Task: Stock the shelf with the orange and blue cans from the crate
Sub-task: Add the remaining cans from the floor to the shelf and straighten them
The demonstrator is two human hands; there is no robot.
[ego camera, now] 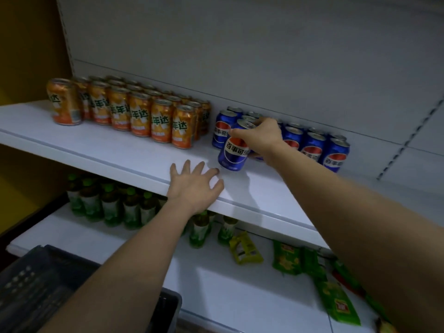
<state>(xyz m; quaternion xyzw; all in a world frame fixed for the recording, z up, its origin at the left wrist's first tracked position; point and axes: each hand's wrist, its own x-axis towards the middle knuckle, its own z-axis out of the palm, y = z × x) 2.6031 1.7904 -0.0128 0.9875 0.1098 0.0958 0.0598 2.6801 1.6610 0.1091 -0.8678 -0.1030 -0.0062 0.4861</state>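
Note:
Several orange cans stand in rows on the left part of the white shelf. To their right stand several blue cans. My right hand grips one blue can by its top, tilted, at the front of the blue group. Spread flat, my left hand rests on the shelf's front edge, just left of that can. The dark crate sits at the bottom left, partly hidden by my left forearm.
On the lower shelf stand several green bottles, and green snack packets lie to the right. A grey back panel rises behind the cans. A yellow wall is at the far left.

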